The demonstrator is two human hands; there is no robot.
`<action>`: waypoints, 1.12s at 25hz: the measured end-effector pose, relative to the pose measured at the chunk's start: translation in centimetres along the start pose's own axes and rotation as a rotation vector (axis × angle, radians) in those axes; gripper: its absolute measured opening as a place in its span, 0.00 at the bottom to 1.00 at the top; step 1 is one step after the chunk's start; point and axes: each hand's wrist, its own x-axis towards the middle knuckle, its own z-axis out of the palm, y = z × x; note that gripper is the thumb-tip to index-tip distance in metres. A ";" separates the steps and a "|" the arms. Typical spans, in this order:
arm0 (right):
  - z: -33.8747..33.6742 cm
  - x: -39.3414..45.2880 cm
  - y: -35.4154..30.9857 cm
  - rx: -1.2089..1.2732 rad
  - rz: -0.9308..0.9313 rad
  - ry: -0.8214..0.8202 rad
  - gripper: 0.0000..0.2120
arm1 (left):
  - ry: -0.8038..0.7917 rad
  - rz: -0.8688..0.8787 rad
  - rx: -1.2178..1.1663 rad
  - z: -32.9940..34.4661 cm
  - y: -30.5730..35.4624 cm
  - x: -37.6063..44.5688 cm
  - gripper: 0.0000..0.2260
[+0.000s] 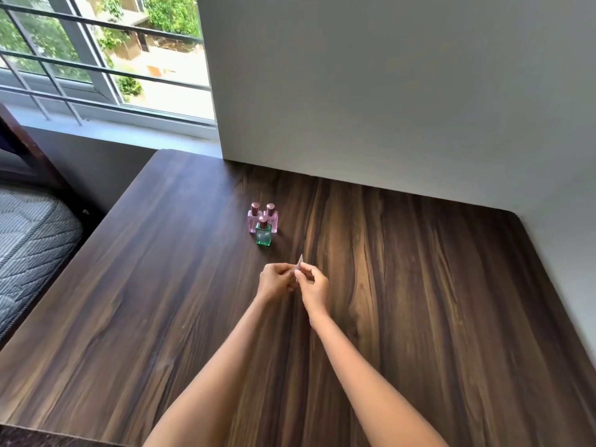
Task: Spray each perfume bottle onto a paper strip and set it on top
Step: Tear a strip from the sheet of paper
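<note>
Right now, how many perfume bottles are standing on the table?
3. Two pink bottles stand side by side at the back, the left one and the right one; a green bottle stands in front, between them. None seems hidden behind.

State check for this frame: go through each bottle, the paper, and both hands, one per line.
Green bottle: upright, capped, untouched.
Left pink bottle: upright, capped, behind the green one.
Right pink bottle: upright, capped.
Paper strip: pinched between both hands, above the table.
Left hand: closed on paper.
Right hand: closed on paper.
</note>
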 end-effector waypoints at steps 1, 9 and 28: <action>-0.8 0.4 -0.4 0.052 0.015 0.034 0.13 | -0.052 0.008 -0.051 0.8 0.8 0.2 0.10; -9.1 2.8 -2.0 0.085 0.017 0.041 0.17 | -0.309 -0.057 -0.140 5.5 6.0 1.8 0.12; -15.1 8.4 -2.6 0.163 -0.082 -0.306 0.16 | -0.380 -0.003 -0.395 8.7 7.9 4.2 0.10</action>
